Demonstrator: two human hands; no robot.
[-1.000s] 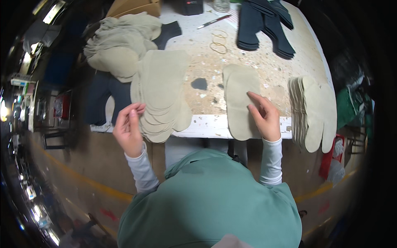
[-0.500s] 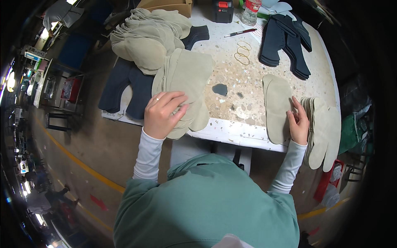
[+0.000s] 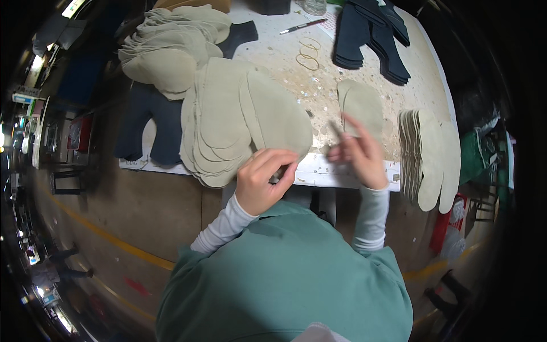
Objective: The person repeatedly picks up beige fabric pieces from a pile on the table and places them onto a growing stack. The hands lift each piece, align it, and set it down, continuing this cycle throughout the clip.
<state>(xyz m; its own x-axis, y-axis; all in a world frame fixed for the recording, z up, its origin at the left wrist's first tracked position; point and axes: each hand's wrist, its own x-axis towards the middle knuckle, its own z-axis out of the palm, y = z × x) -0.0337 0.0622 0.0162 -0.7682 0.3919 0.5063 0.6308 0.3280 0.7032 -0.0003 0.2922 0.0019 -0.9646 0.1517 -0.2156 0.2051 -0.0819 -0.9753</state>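
Note:
At the near table edge, my left hand (image 3: 265, 181) is closed, thumb and fingers pinching the lower edge of a beige sole-shaped piece (image 3: 279, 117). That piece fans out to the right from a pile of similar beige pieces (image 3: 219, 111). To the right my right hand (image 3: 364, 159) is blurred by motion, its fingers apart and no held thing distinguishable. A dark smear shows beside its fingertips; I cannot make out what it is. Just beyond that hand another beige sole-shaped piece (image 3: 364, 102) lies on the table, partly covered by the hand.
A bigger beige heap (image 3: 171, 48) is at the far left, with dark curved pieces (image 3: 134, 122) beneath. Rubber bands (image 3: 308, 56), a pen (image 3: 302, 26) and dark stacked pieces (image 3: 373, 43) lie farther back. Beige stacks (image 3: 430, 157) overhang the right edge.
My left hand has moved right and now pinches a beige piece, which has swung right over the table. My right hand has left the right-hand beige piece and moved left. The view has shifted.

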